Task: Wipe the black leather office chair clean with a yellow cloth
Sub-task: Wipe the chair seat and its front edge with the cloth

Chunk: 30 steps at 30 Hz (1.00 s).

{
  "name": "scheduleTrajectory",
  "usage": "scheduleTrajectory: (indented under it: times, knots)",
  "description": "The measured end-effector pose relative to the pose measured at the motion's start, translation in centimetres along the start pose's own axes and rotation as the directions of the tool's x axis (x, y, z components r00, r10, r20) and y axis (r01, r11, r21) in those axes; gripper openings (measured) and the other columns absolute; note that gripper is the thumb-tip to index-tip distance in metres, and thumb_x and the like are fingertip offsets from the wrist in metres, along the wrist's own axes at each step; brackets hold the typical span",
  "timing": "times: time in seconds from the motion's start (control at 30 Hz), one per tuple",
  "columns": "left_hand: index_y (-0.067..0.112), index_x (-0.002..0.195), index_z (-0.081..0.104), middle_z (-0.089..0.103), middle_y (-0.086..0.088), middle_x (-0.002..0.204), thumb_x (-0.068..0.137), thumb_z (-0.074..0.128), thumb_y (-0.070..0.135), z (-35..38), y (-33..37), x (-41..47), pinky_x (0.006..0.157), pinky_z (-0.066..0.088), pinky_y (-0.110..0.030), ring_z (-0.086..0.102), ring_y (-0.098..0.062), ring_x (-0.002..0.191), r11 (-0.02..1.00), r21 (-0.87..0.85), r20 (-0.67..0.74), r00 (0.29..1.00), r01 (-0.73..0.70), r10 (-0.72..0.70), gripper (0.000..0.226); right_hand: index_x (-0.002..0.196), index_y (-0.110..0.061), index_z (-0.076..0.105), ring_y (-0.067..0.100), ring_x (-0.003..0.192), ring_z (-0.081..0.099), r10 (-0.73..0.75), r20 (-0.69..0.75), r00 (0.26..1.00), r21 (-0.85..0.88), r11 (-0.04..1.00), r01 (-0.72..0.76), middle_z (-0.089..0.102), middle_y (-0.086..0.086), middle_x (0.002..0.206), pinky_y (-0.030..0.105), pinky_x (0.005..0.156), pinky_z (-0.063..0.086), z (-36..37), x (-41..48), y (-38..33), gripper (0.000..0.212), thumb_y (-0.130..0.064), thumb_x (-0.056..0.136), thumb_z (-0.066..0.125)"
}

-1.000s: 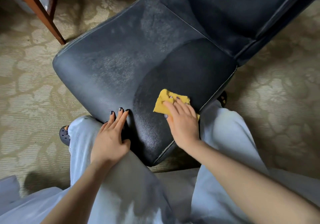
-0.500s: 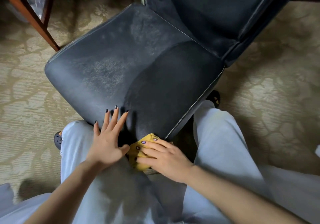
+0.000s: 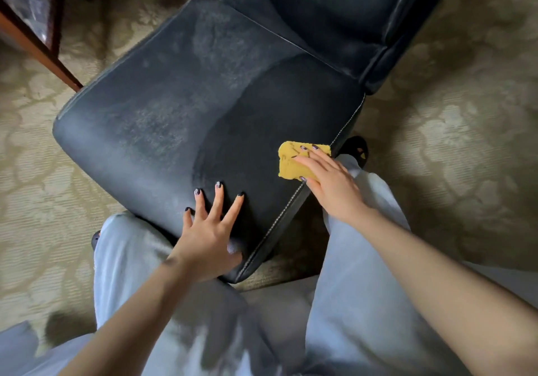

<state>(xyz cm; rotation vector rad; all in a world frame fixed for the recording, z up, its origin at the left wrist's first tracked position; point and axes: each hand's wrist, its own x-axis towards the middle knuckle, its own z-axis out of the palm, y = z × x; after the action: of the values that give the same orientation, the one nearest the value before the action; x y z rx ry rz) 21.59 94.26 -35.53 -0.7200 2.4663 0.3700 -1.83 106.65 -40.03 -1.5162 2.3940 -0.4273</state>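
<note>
Head view: right hand (image 3: pixel 329 183) lies flat, fingers straight, pressing the yellow cloth (image 3: pixel 289 161) onto the black leather seat (image 3: pixel 174 113) at its right edge, just beside the stitched seam (image 3: pixel 345 129). Left hand (image 3: pixel 209 230) is splayed flat on the seat's front corner, gripping nothing. The seat's left half is dusty grey, the right half darker.

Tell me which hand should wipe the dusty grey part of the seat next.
The right hand: its fingers press the yellow cloth flat on the seat by the stitched edge. The left hand lies spread on the seat's front, without a cloth.
</note>
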Motion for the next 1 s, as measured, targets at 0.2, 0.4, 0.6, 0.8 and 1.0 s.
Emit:
scheduleTrajectory:
  times: [0.2,0.4,0.6,0.8,1.0]
  knots:
    - [0.024,0.142,-0.031,-0.025,-0.017,0.153,0.073,0.062,0.065,-1.0,0.4,0.1,0.114,0.011,-0.053,-0.006,-0.048,0.14,0.961,0.275,0.082,0.997,-0.024,0.001,0.124,0.142,-0.021,0.037,0.025,0.14,0.03,0.313,-0.07,0.947,0.208,0.933,-0.293,0.03,0.004,0.153,0.033,0.105,0.033,-1.9,2.9,1.7,0.043,-0.019,0.1,0.045]
    - [0.022,0.143,-0.03,-0.021,-0.021,0.153,0.07,0.067,0.064,-1.1,0.7,0.2,0.113,0.007,-0.057,0.0,-0.049,0.141,0.933,0.358,0.065,0.998,-0.016,-0.008,0.129,0.14,-0.017,0.036,0.027,0.137,0.033,0.556,-0.132,0.821,0.445,0.773,-0.452,0.021,0.004,0.157,0.02,0.094,0.031,-2.0,4.9,0.9,0.041,-0.016,0.1,0.045]
    - [0.021,0.146,-0.024,-0.02,-0.022,0.153,0.069,0.068,0.064,-1.0,0.8,0.5,0.114,0.006,-0.055,0.0,-0.05,0.14,0.935,0.355,0.085,0.996,-0.011,-0.021,0.128,0.14,-0.02,0.036,0.027,0.127,0.046,0.681,-0.157,0.716,0.662,0.611,-0.435,0.039,0.007,0.147,0.023,0.089,0.041,0.3,4.0,-2.2,0.04,-0.018,0.1,0.044]
    - [0.02,0.147,-0.023,-0.02,-0.024,0.152,0.072,0.068,0.06,-0.9,1.1,0.6,0.114,0.008,-0.053,-0.001,-0.053,0.138,0.939,0.345,0.088,0.996,-0.001,-0.031,0.125,0.136,-0.017,0.04,0.03,0.122,0.049,0.603,-0.164,0.781,0.626,0.675,-0.39,0.044,0.005,0.144,0.029,0.095,0.039,2.7,-0.8,-6.0,0.038,-0.016,0.098,0.047]
    - [0.019,0.148,-0.021,-0.02,-0.024,0.153,0.07,0.07,0.06,-1.3,1.4,0.5,0.114,0.008,-0.054,0.0,-0.054,0.138,0.938,0.347,0.115,0.992,0.004,-0.047,0.126,0.133,-0.011,0.044,0.029,0.127,0.047,0.507,-0.155,0.848,0.559,0.752,-0.348,0.045,0.009,0.143,0.02,0.094,0.035,4.2,-4.6,-9.6,0.038,-0.008,0.095,0.051]
